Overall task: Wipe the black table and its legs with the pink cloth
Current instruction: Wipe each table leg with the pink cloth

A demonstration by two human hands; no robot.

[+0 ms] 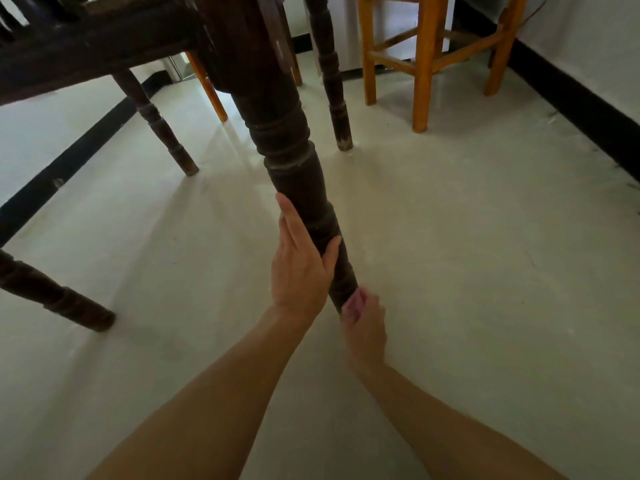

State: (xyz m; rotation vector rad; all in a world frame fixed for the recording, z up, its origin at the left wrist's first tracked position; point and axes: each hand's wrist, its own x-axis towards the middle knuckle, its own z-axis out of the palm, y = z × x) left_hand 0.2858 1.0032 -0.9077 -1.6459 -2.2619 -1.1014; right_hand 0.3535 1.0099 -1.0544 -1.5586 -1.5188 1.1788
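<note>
The pale glossy floor [485,271] fills most of what I see, with a black skirting band [571,95] along the wall at the upper right and a yellow wooden stool [424,64] at the top of the frame. I am down low, looking under the black table [104,39], whose frame crosses the upper left.

The nearest table leg [294,174] is the one I am working on. Its long axis slants from the top centre of the frame down to a foot just right of centre.

My left hand [299,271] lies against the lower stretch of that leg. The fingers are straight along its left side and the thumb is laid across its front, bracing it without clasping.

My right hand [365,329] sits just below and to the right, at the foot. It is blurred, but it grips the pink cloth [354,303] bunched against the very bottom of the leg.

So the cloth is at the low end, and the rest of the leg lies up and to the left of it. I judge the next stroke has to follow that slant upward. My left hand is directly in its path, touching the leg just above the cloth, so it would need to shift higher or come off.

Three other legs wait further off: one at the top centre [332,81], one at the upper left [156,123] and one at the left edge [52,292].
</note>
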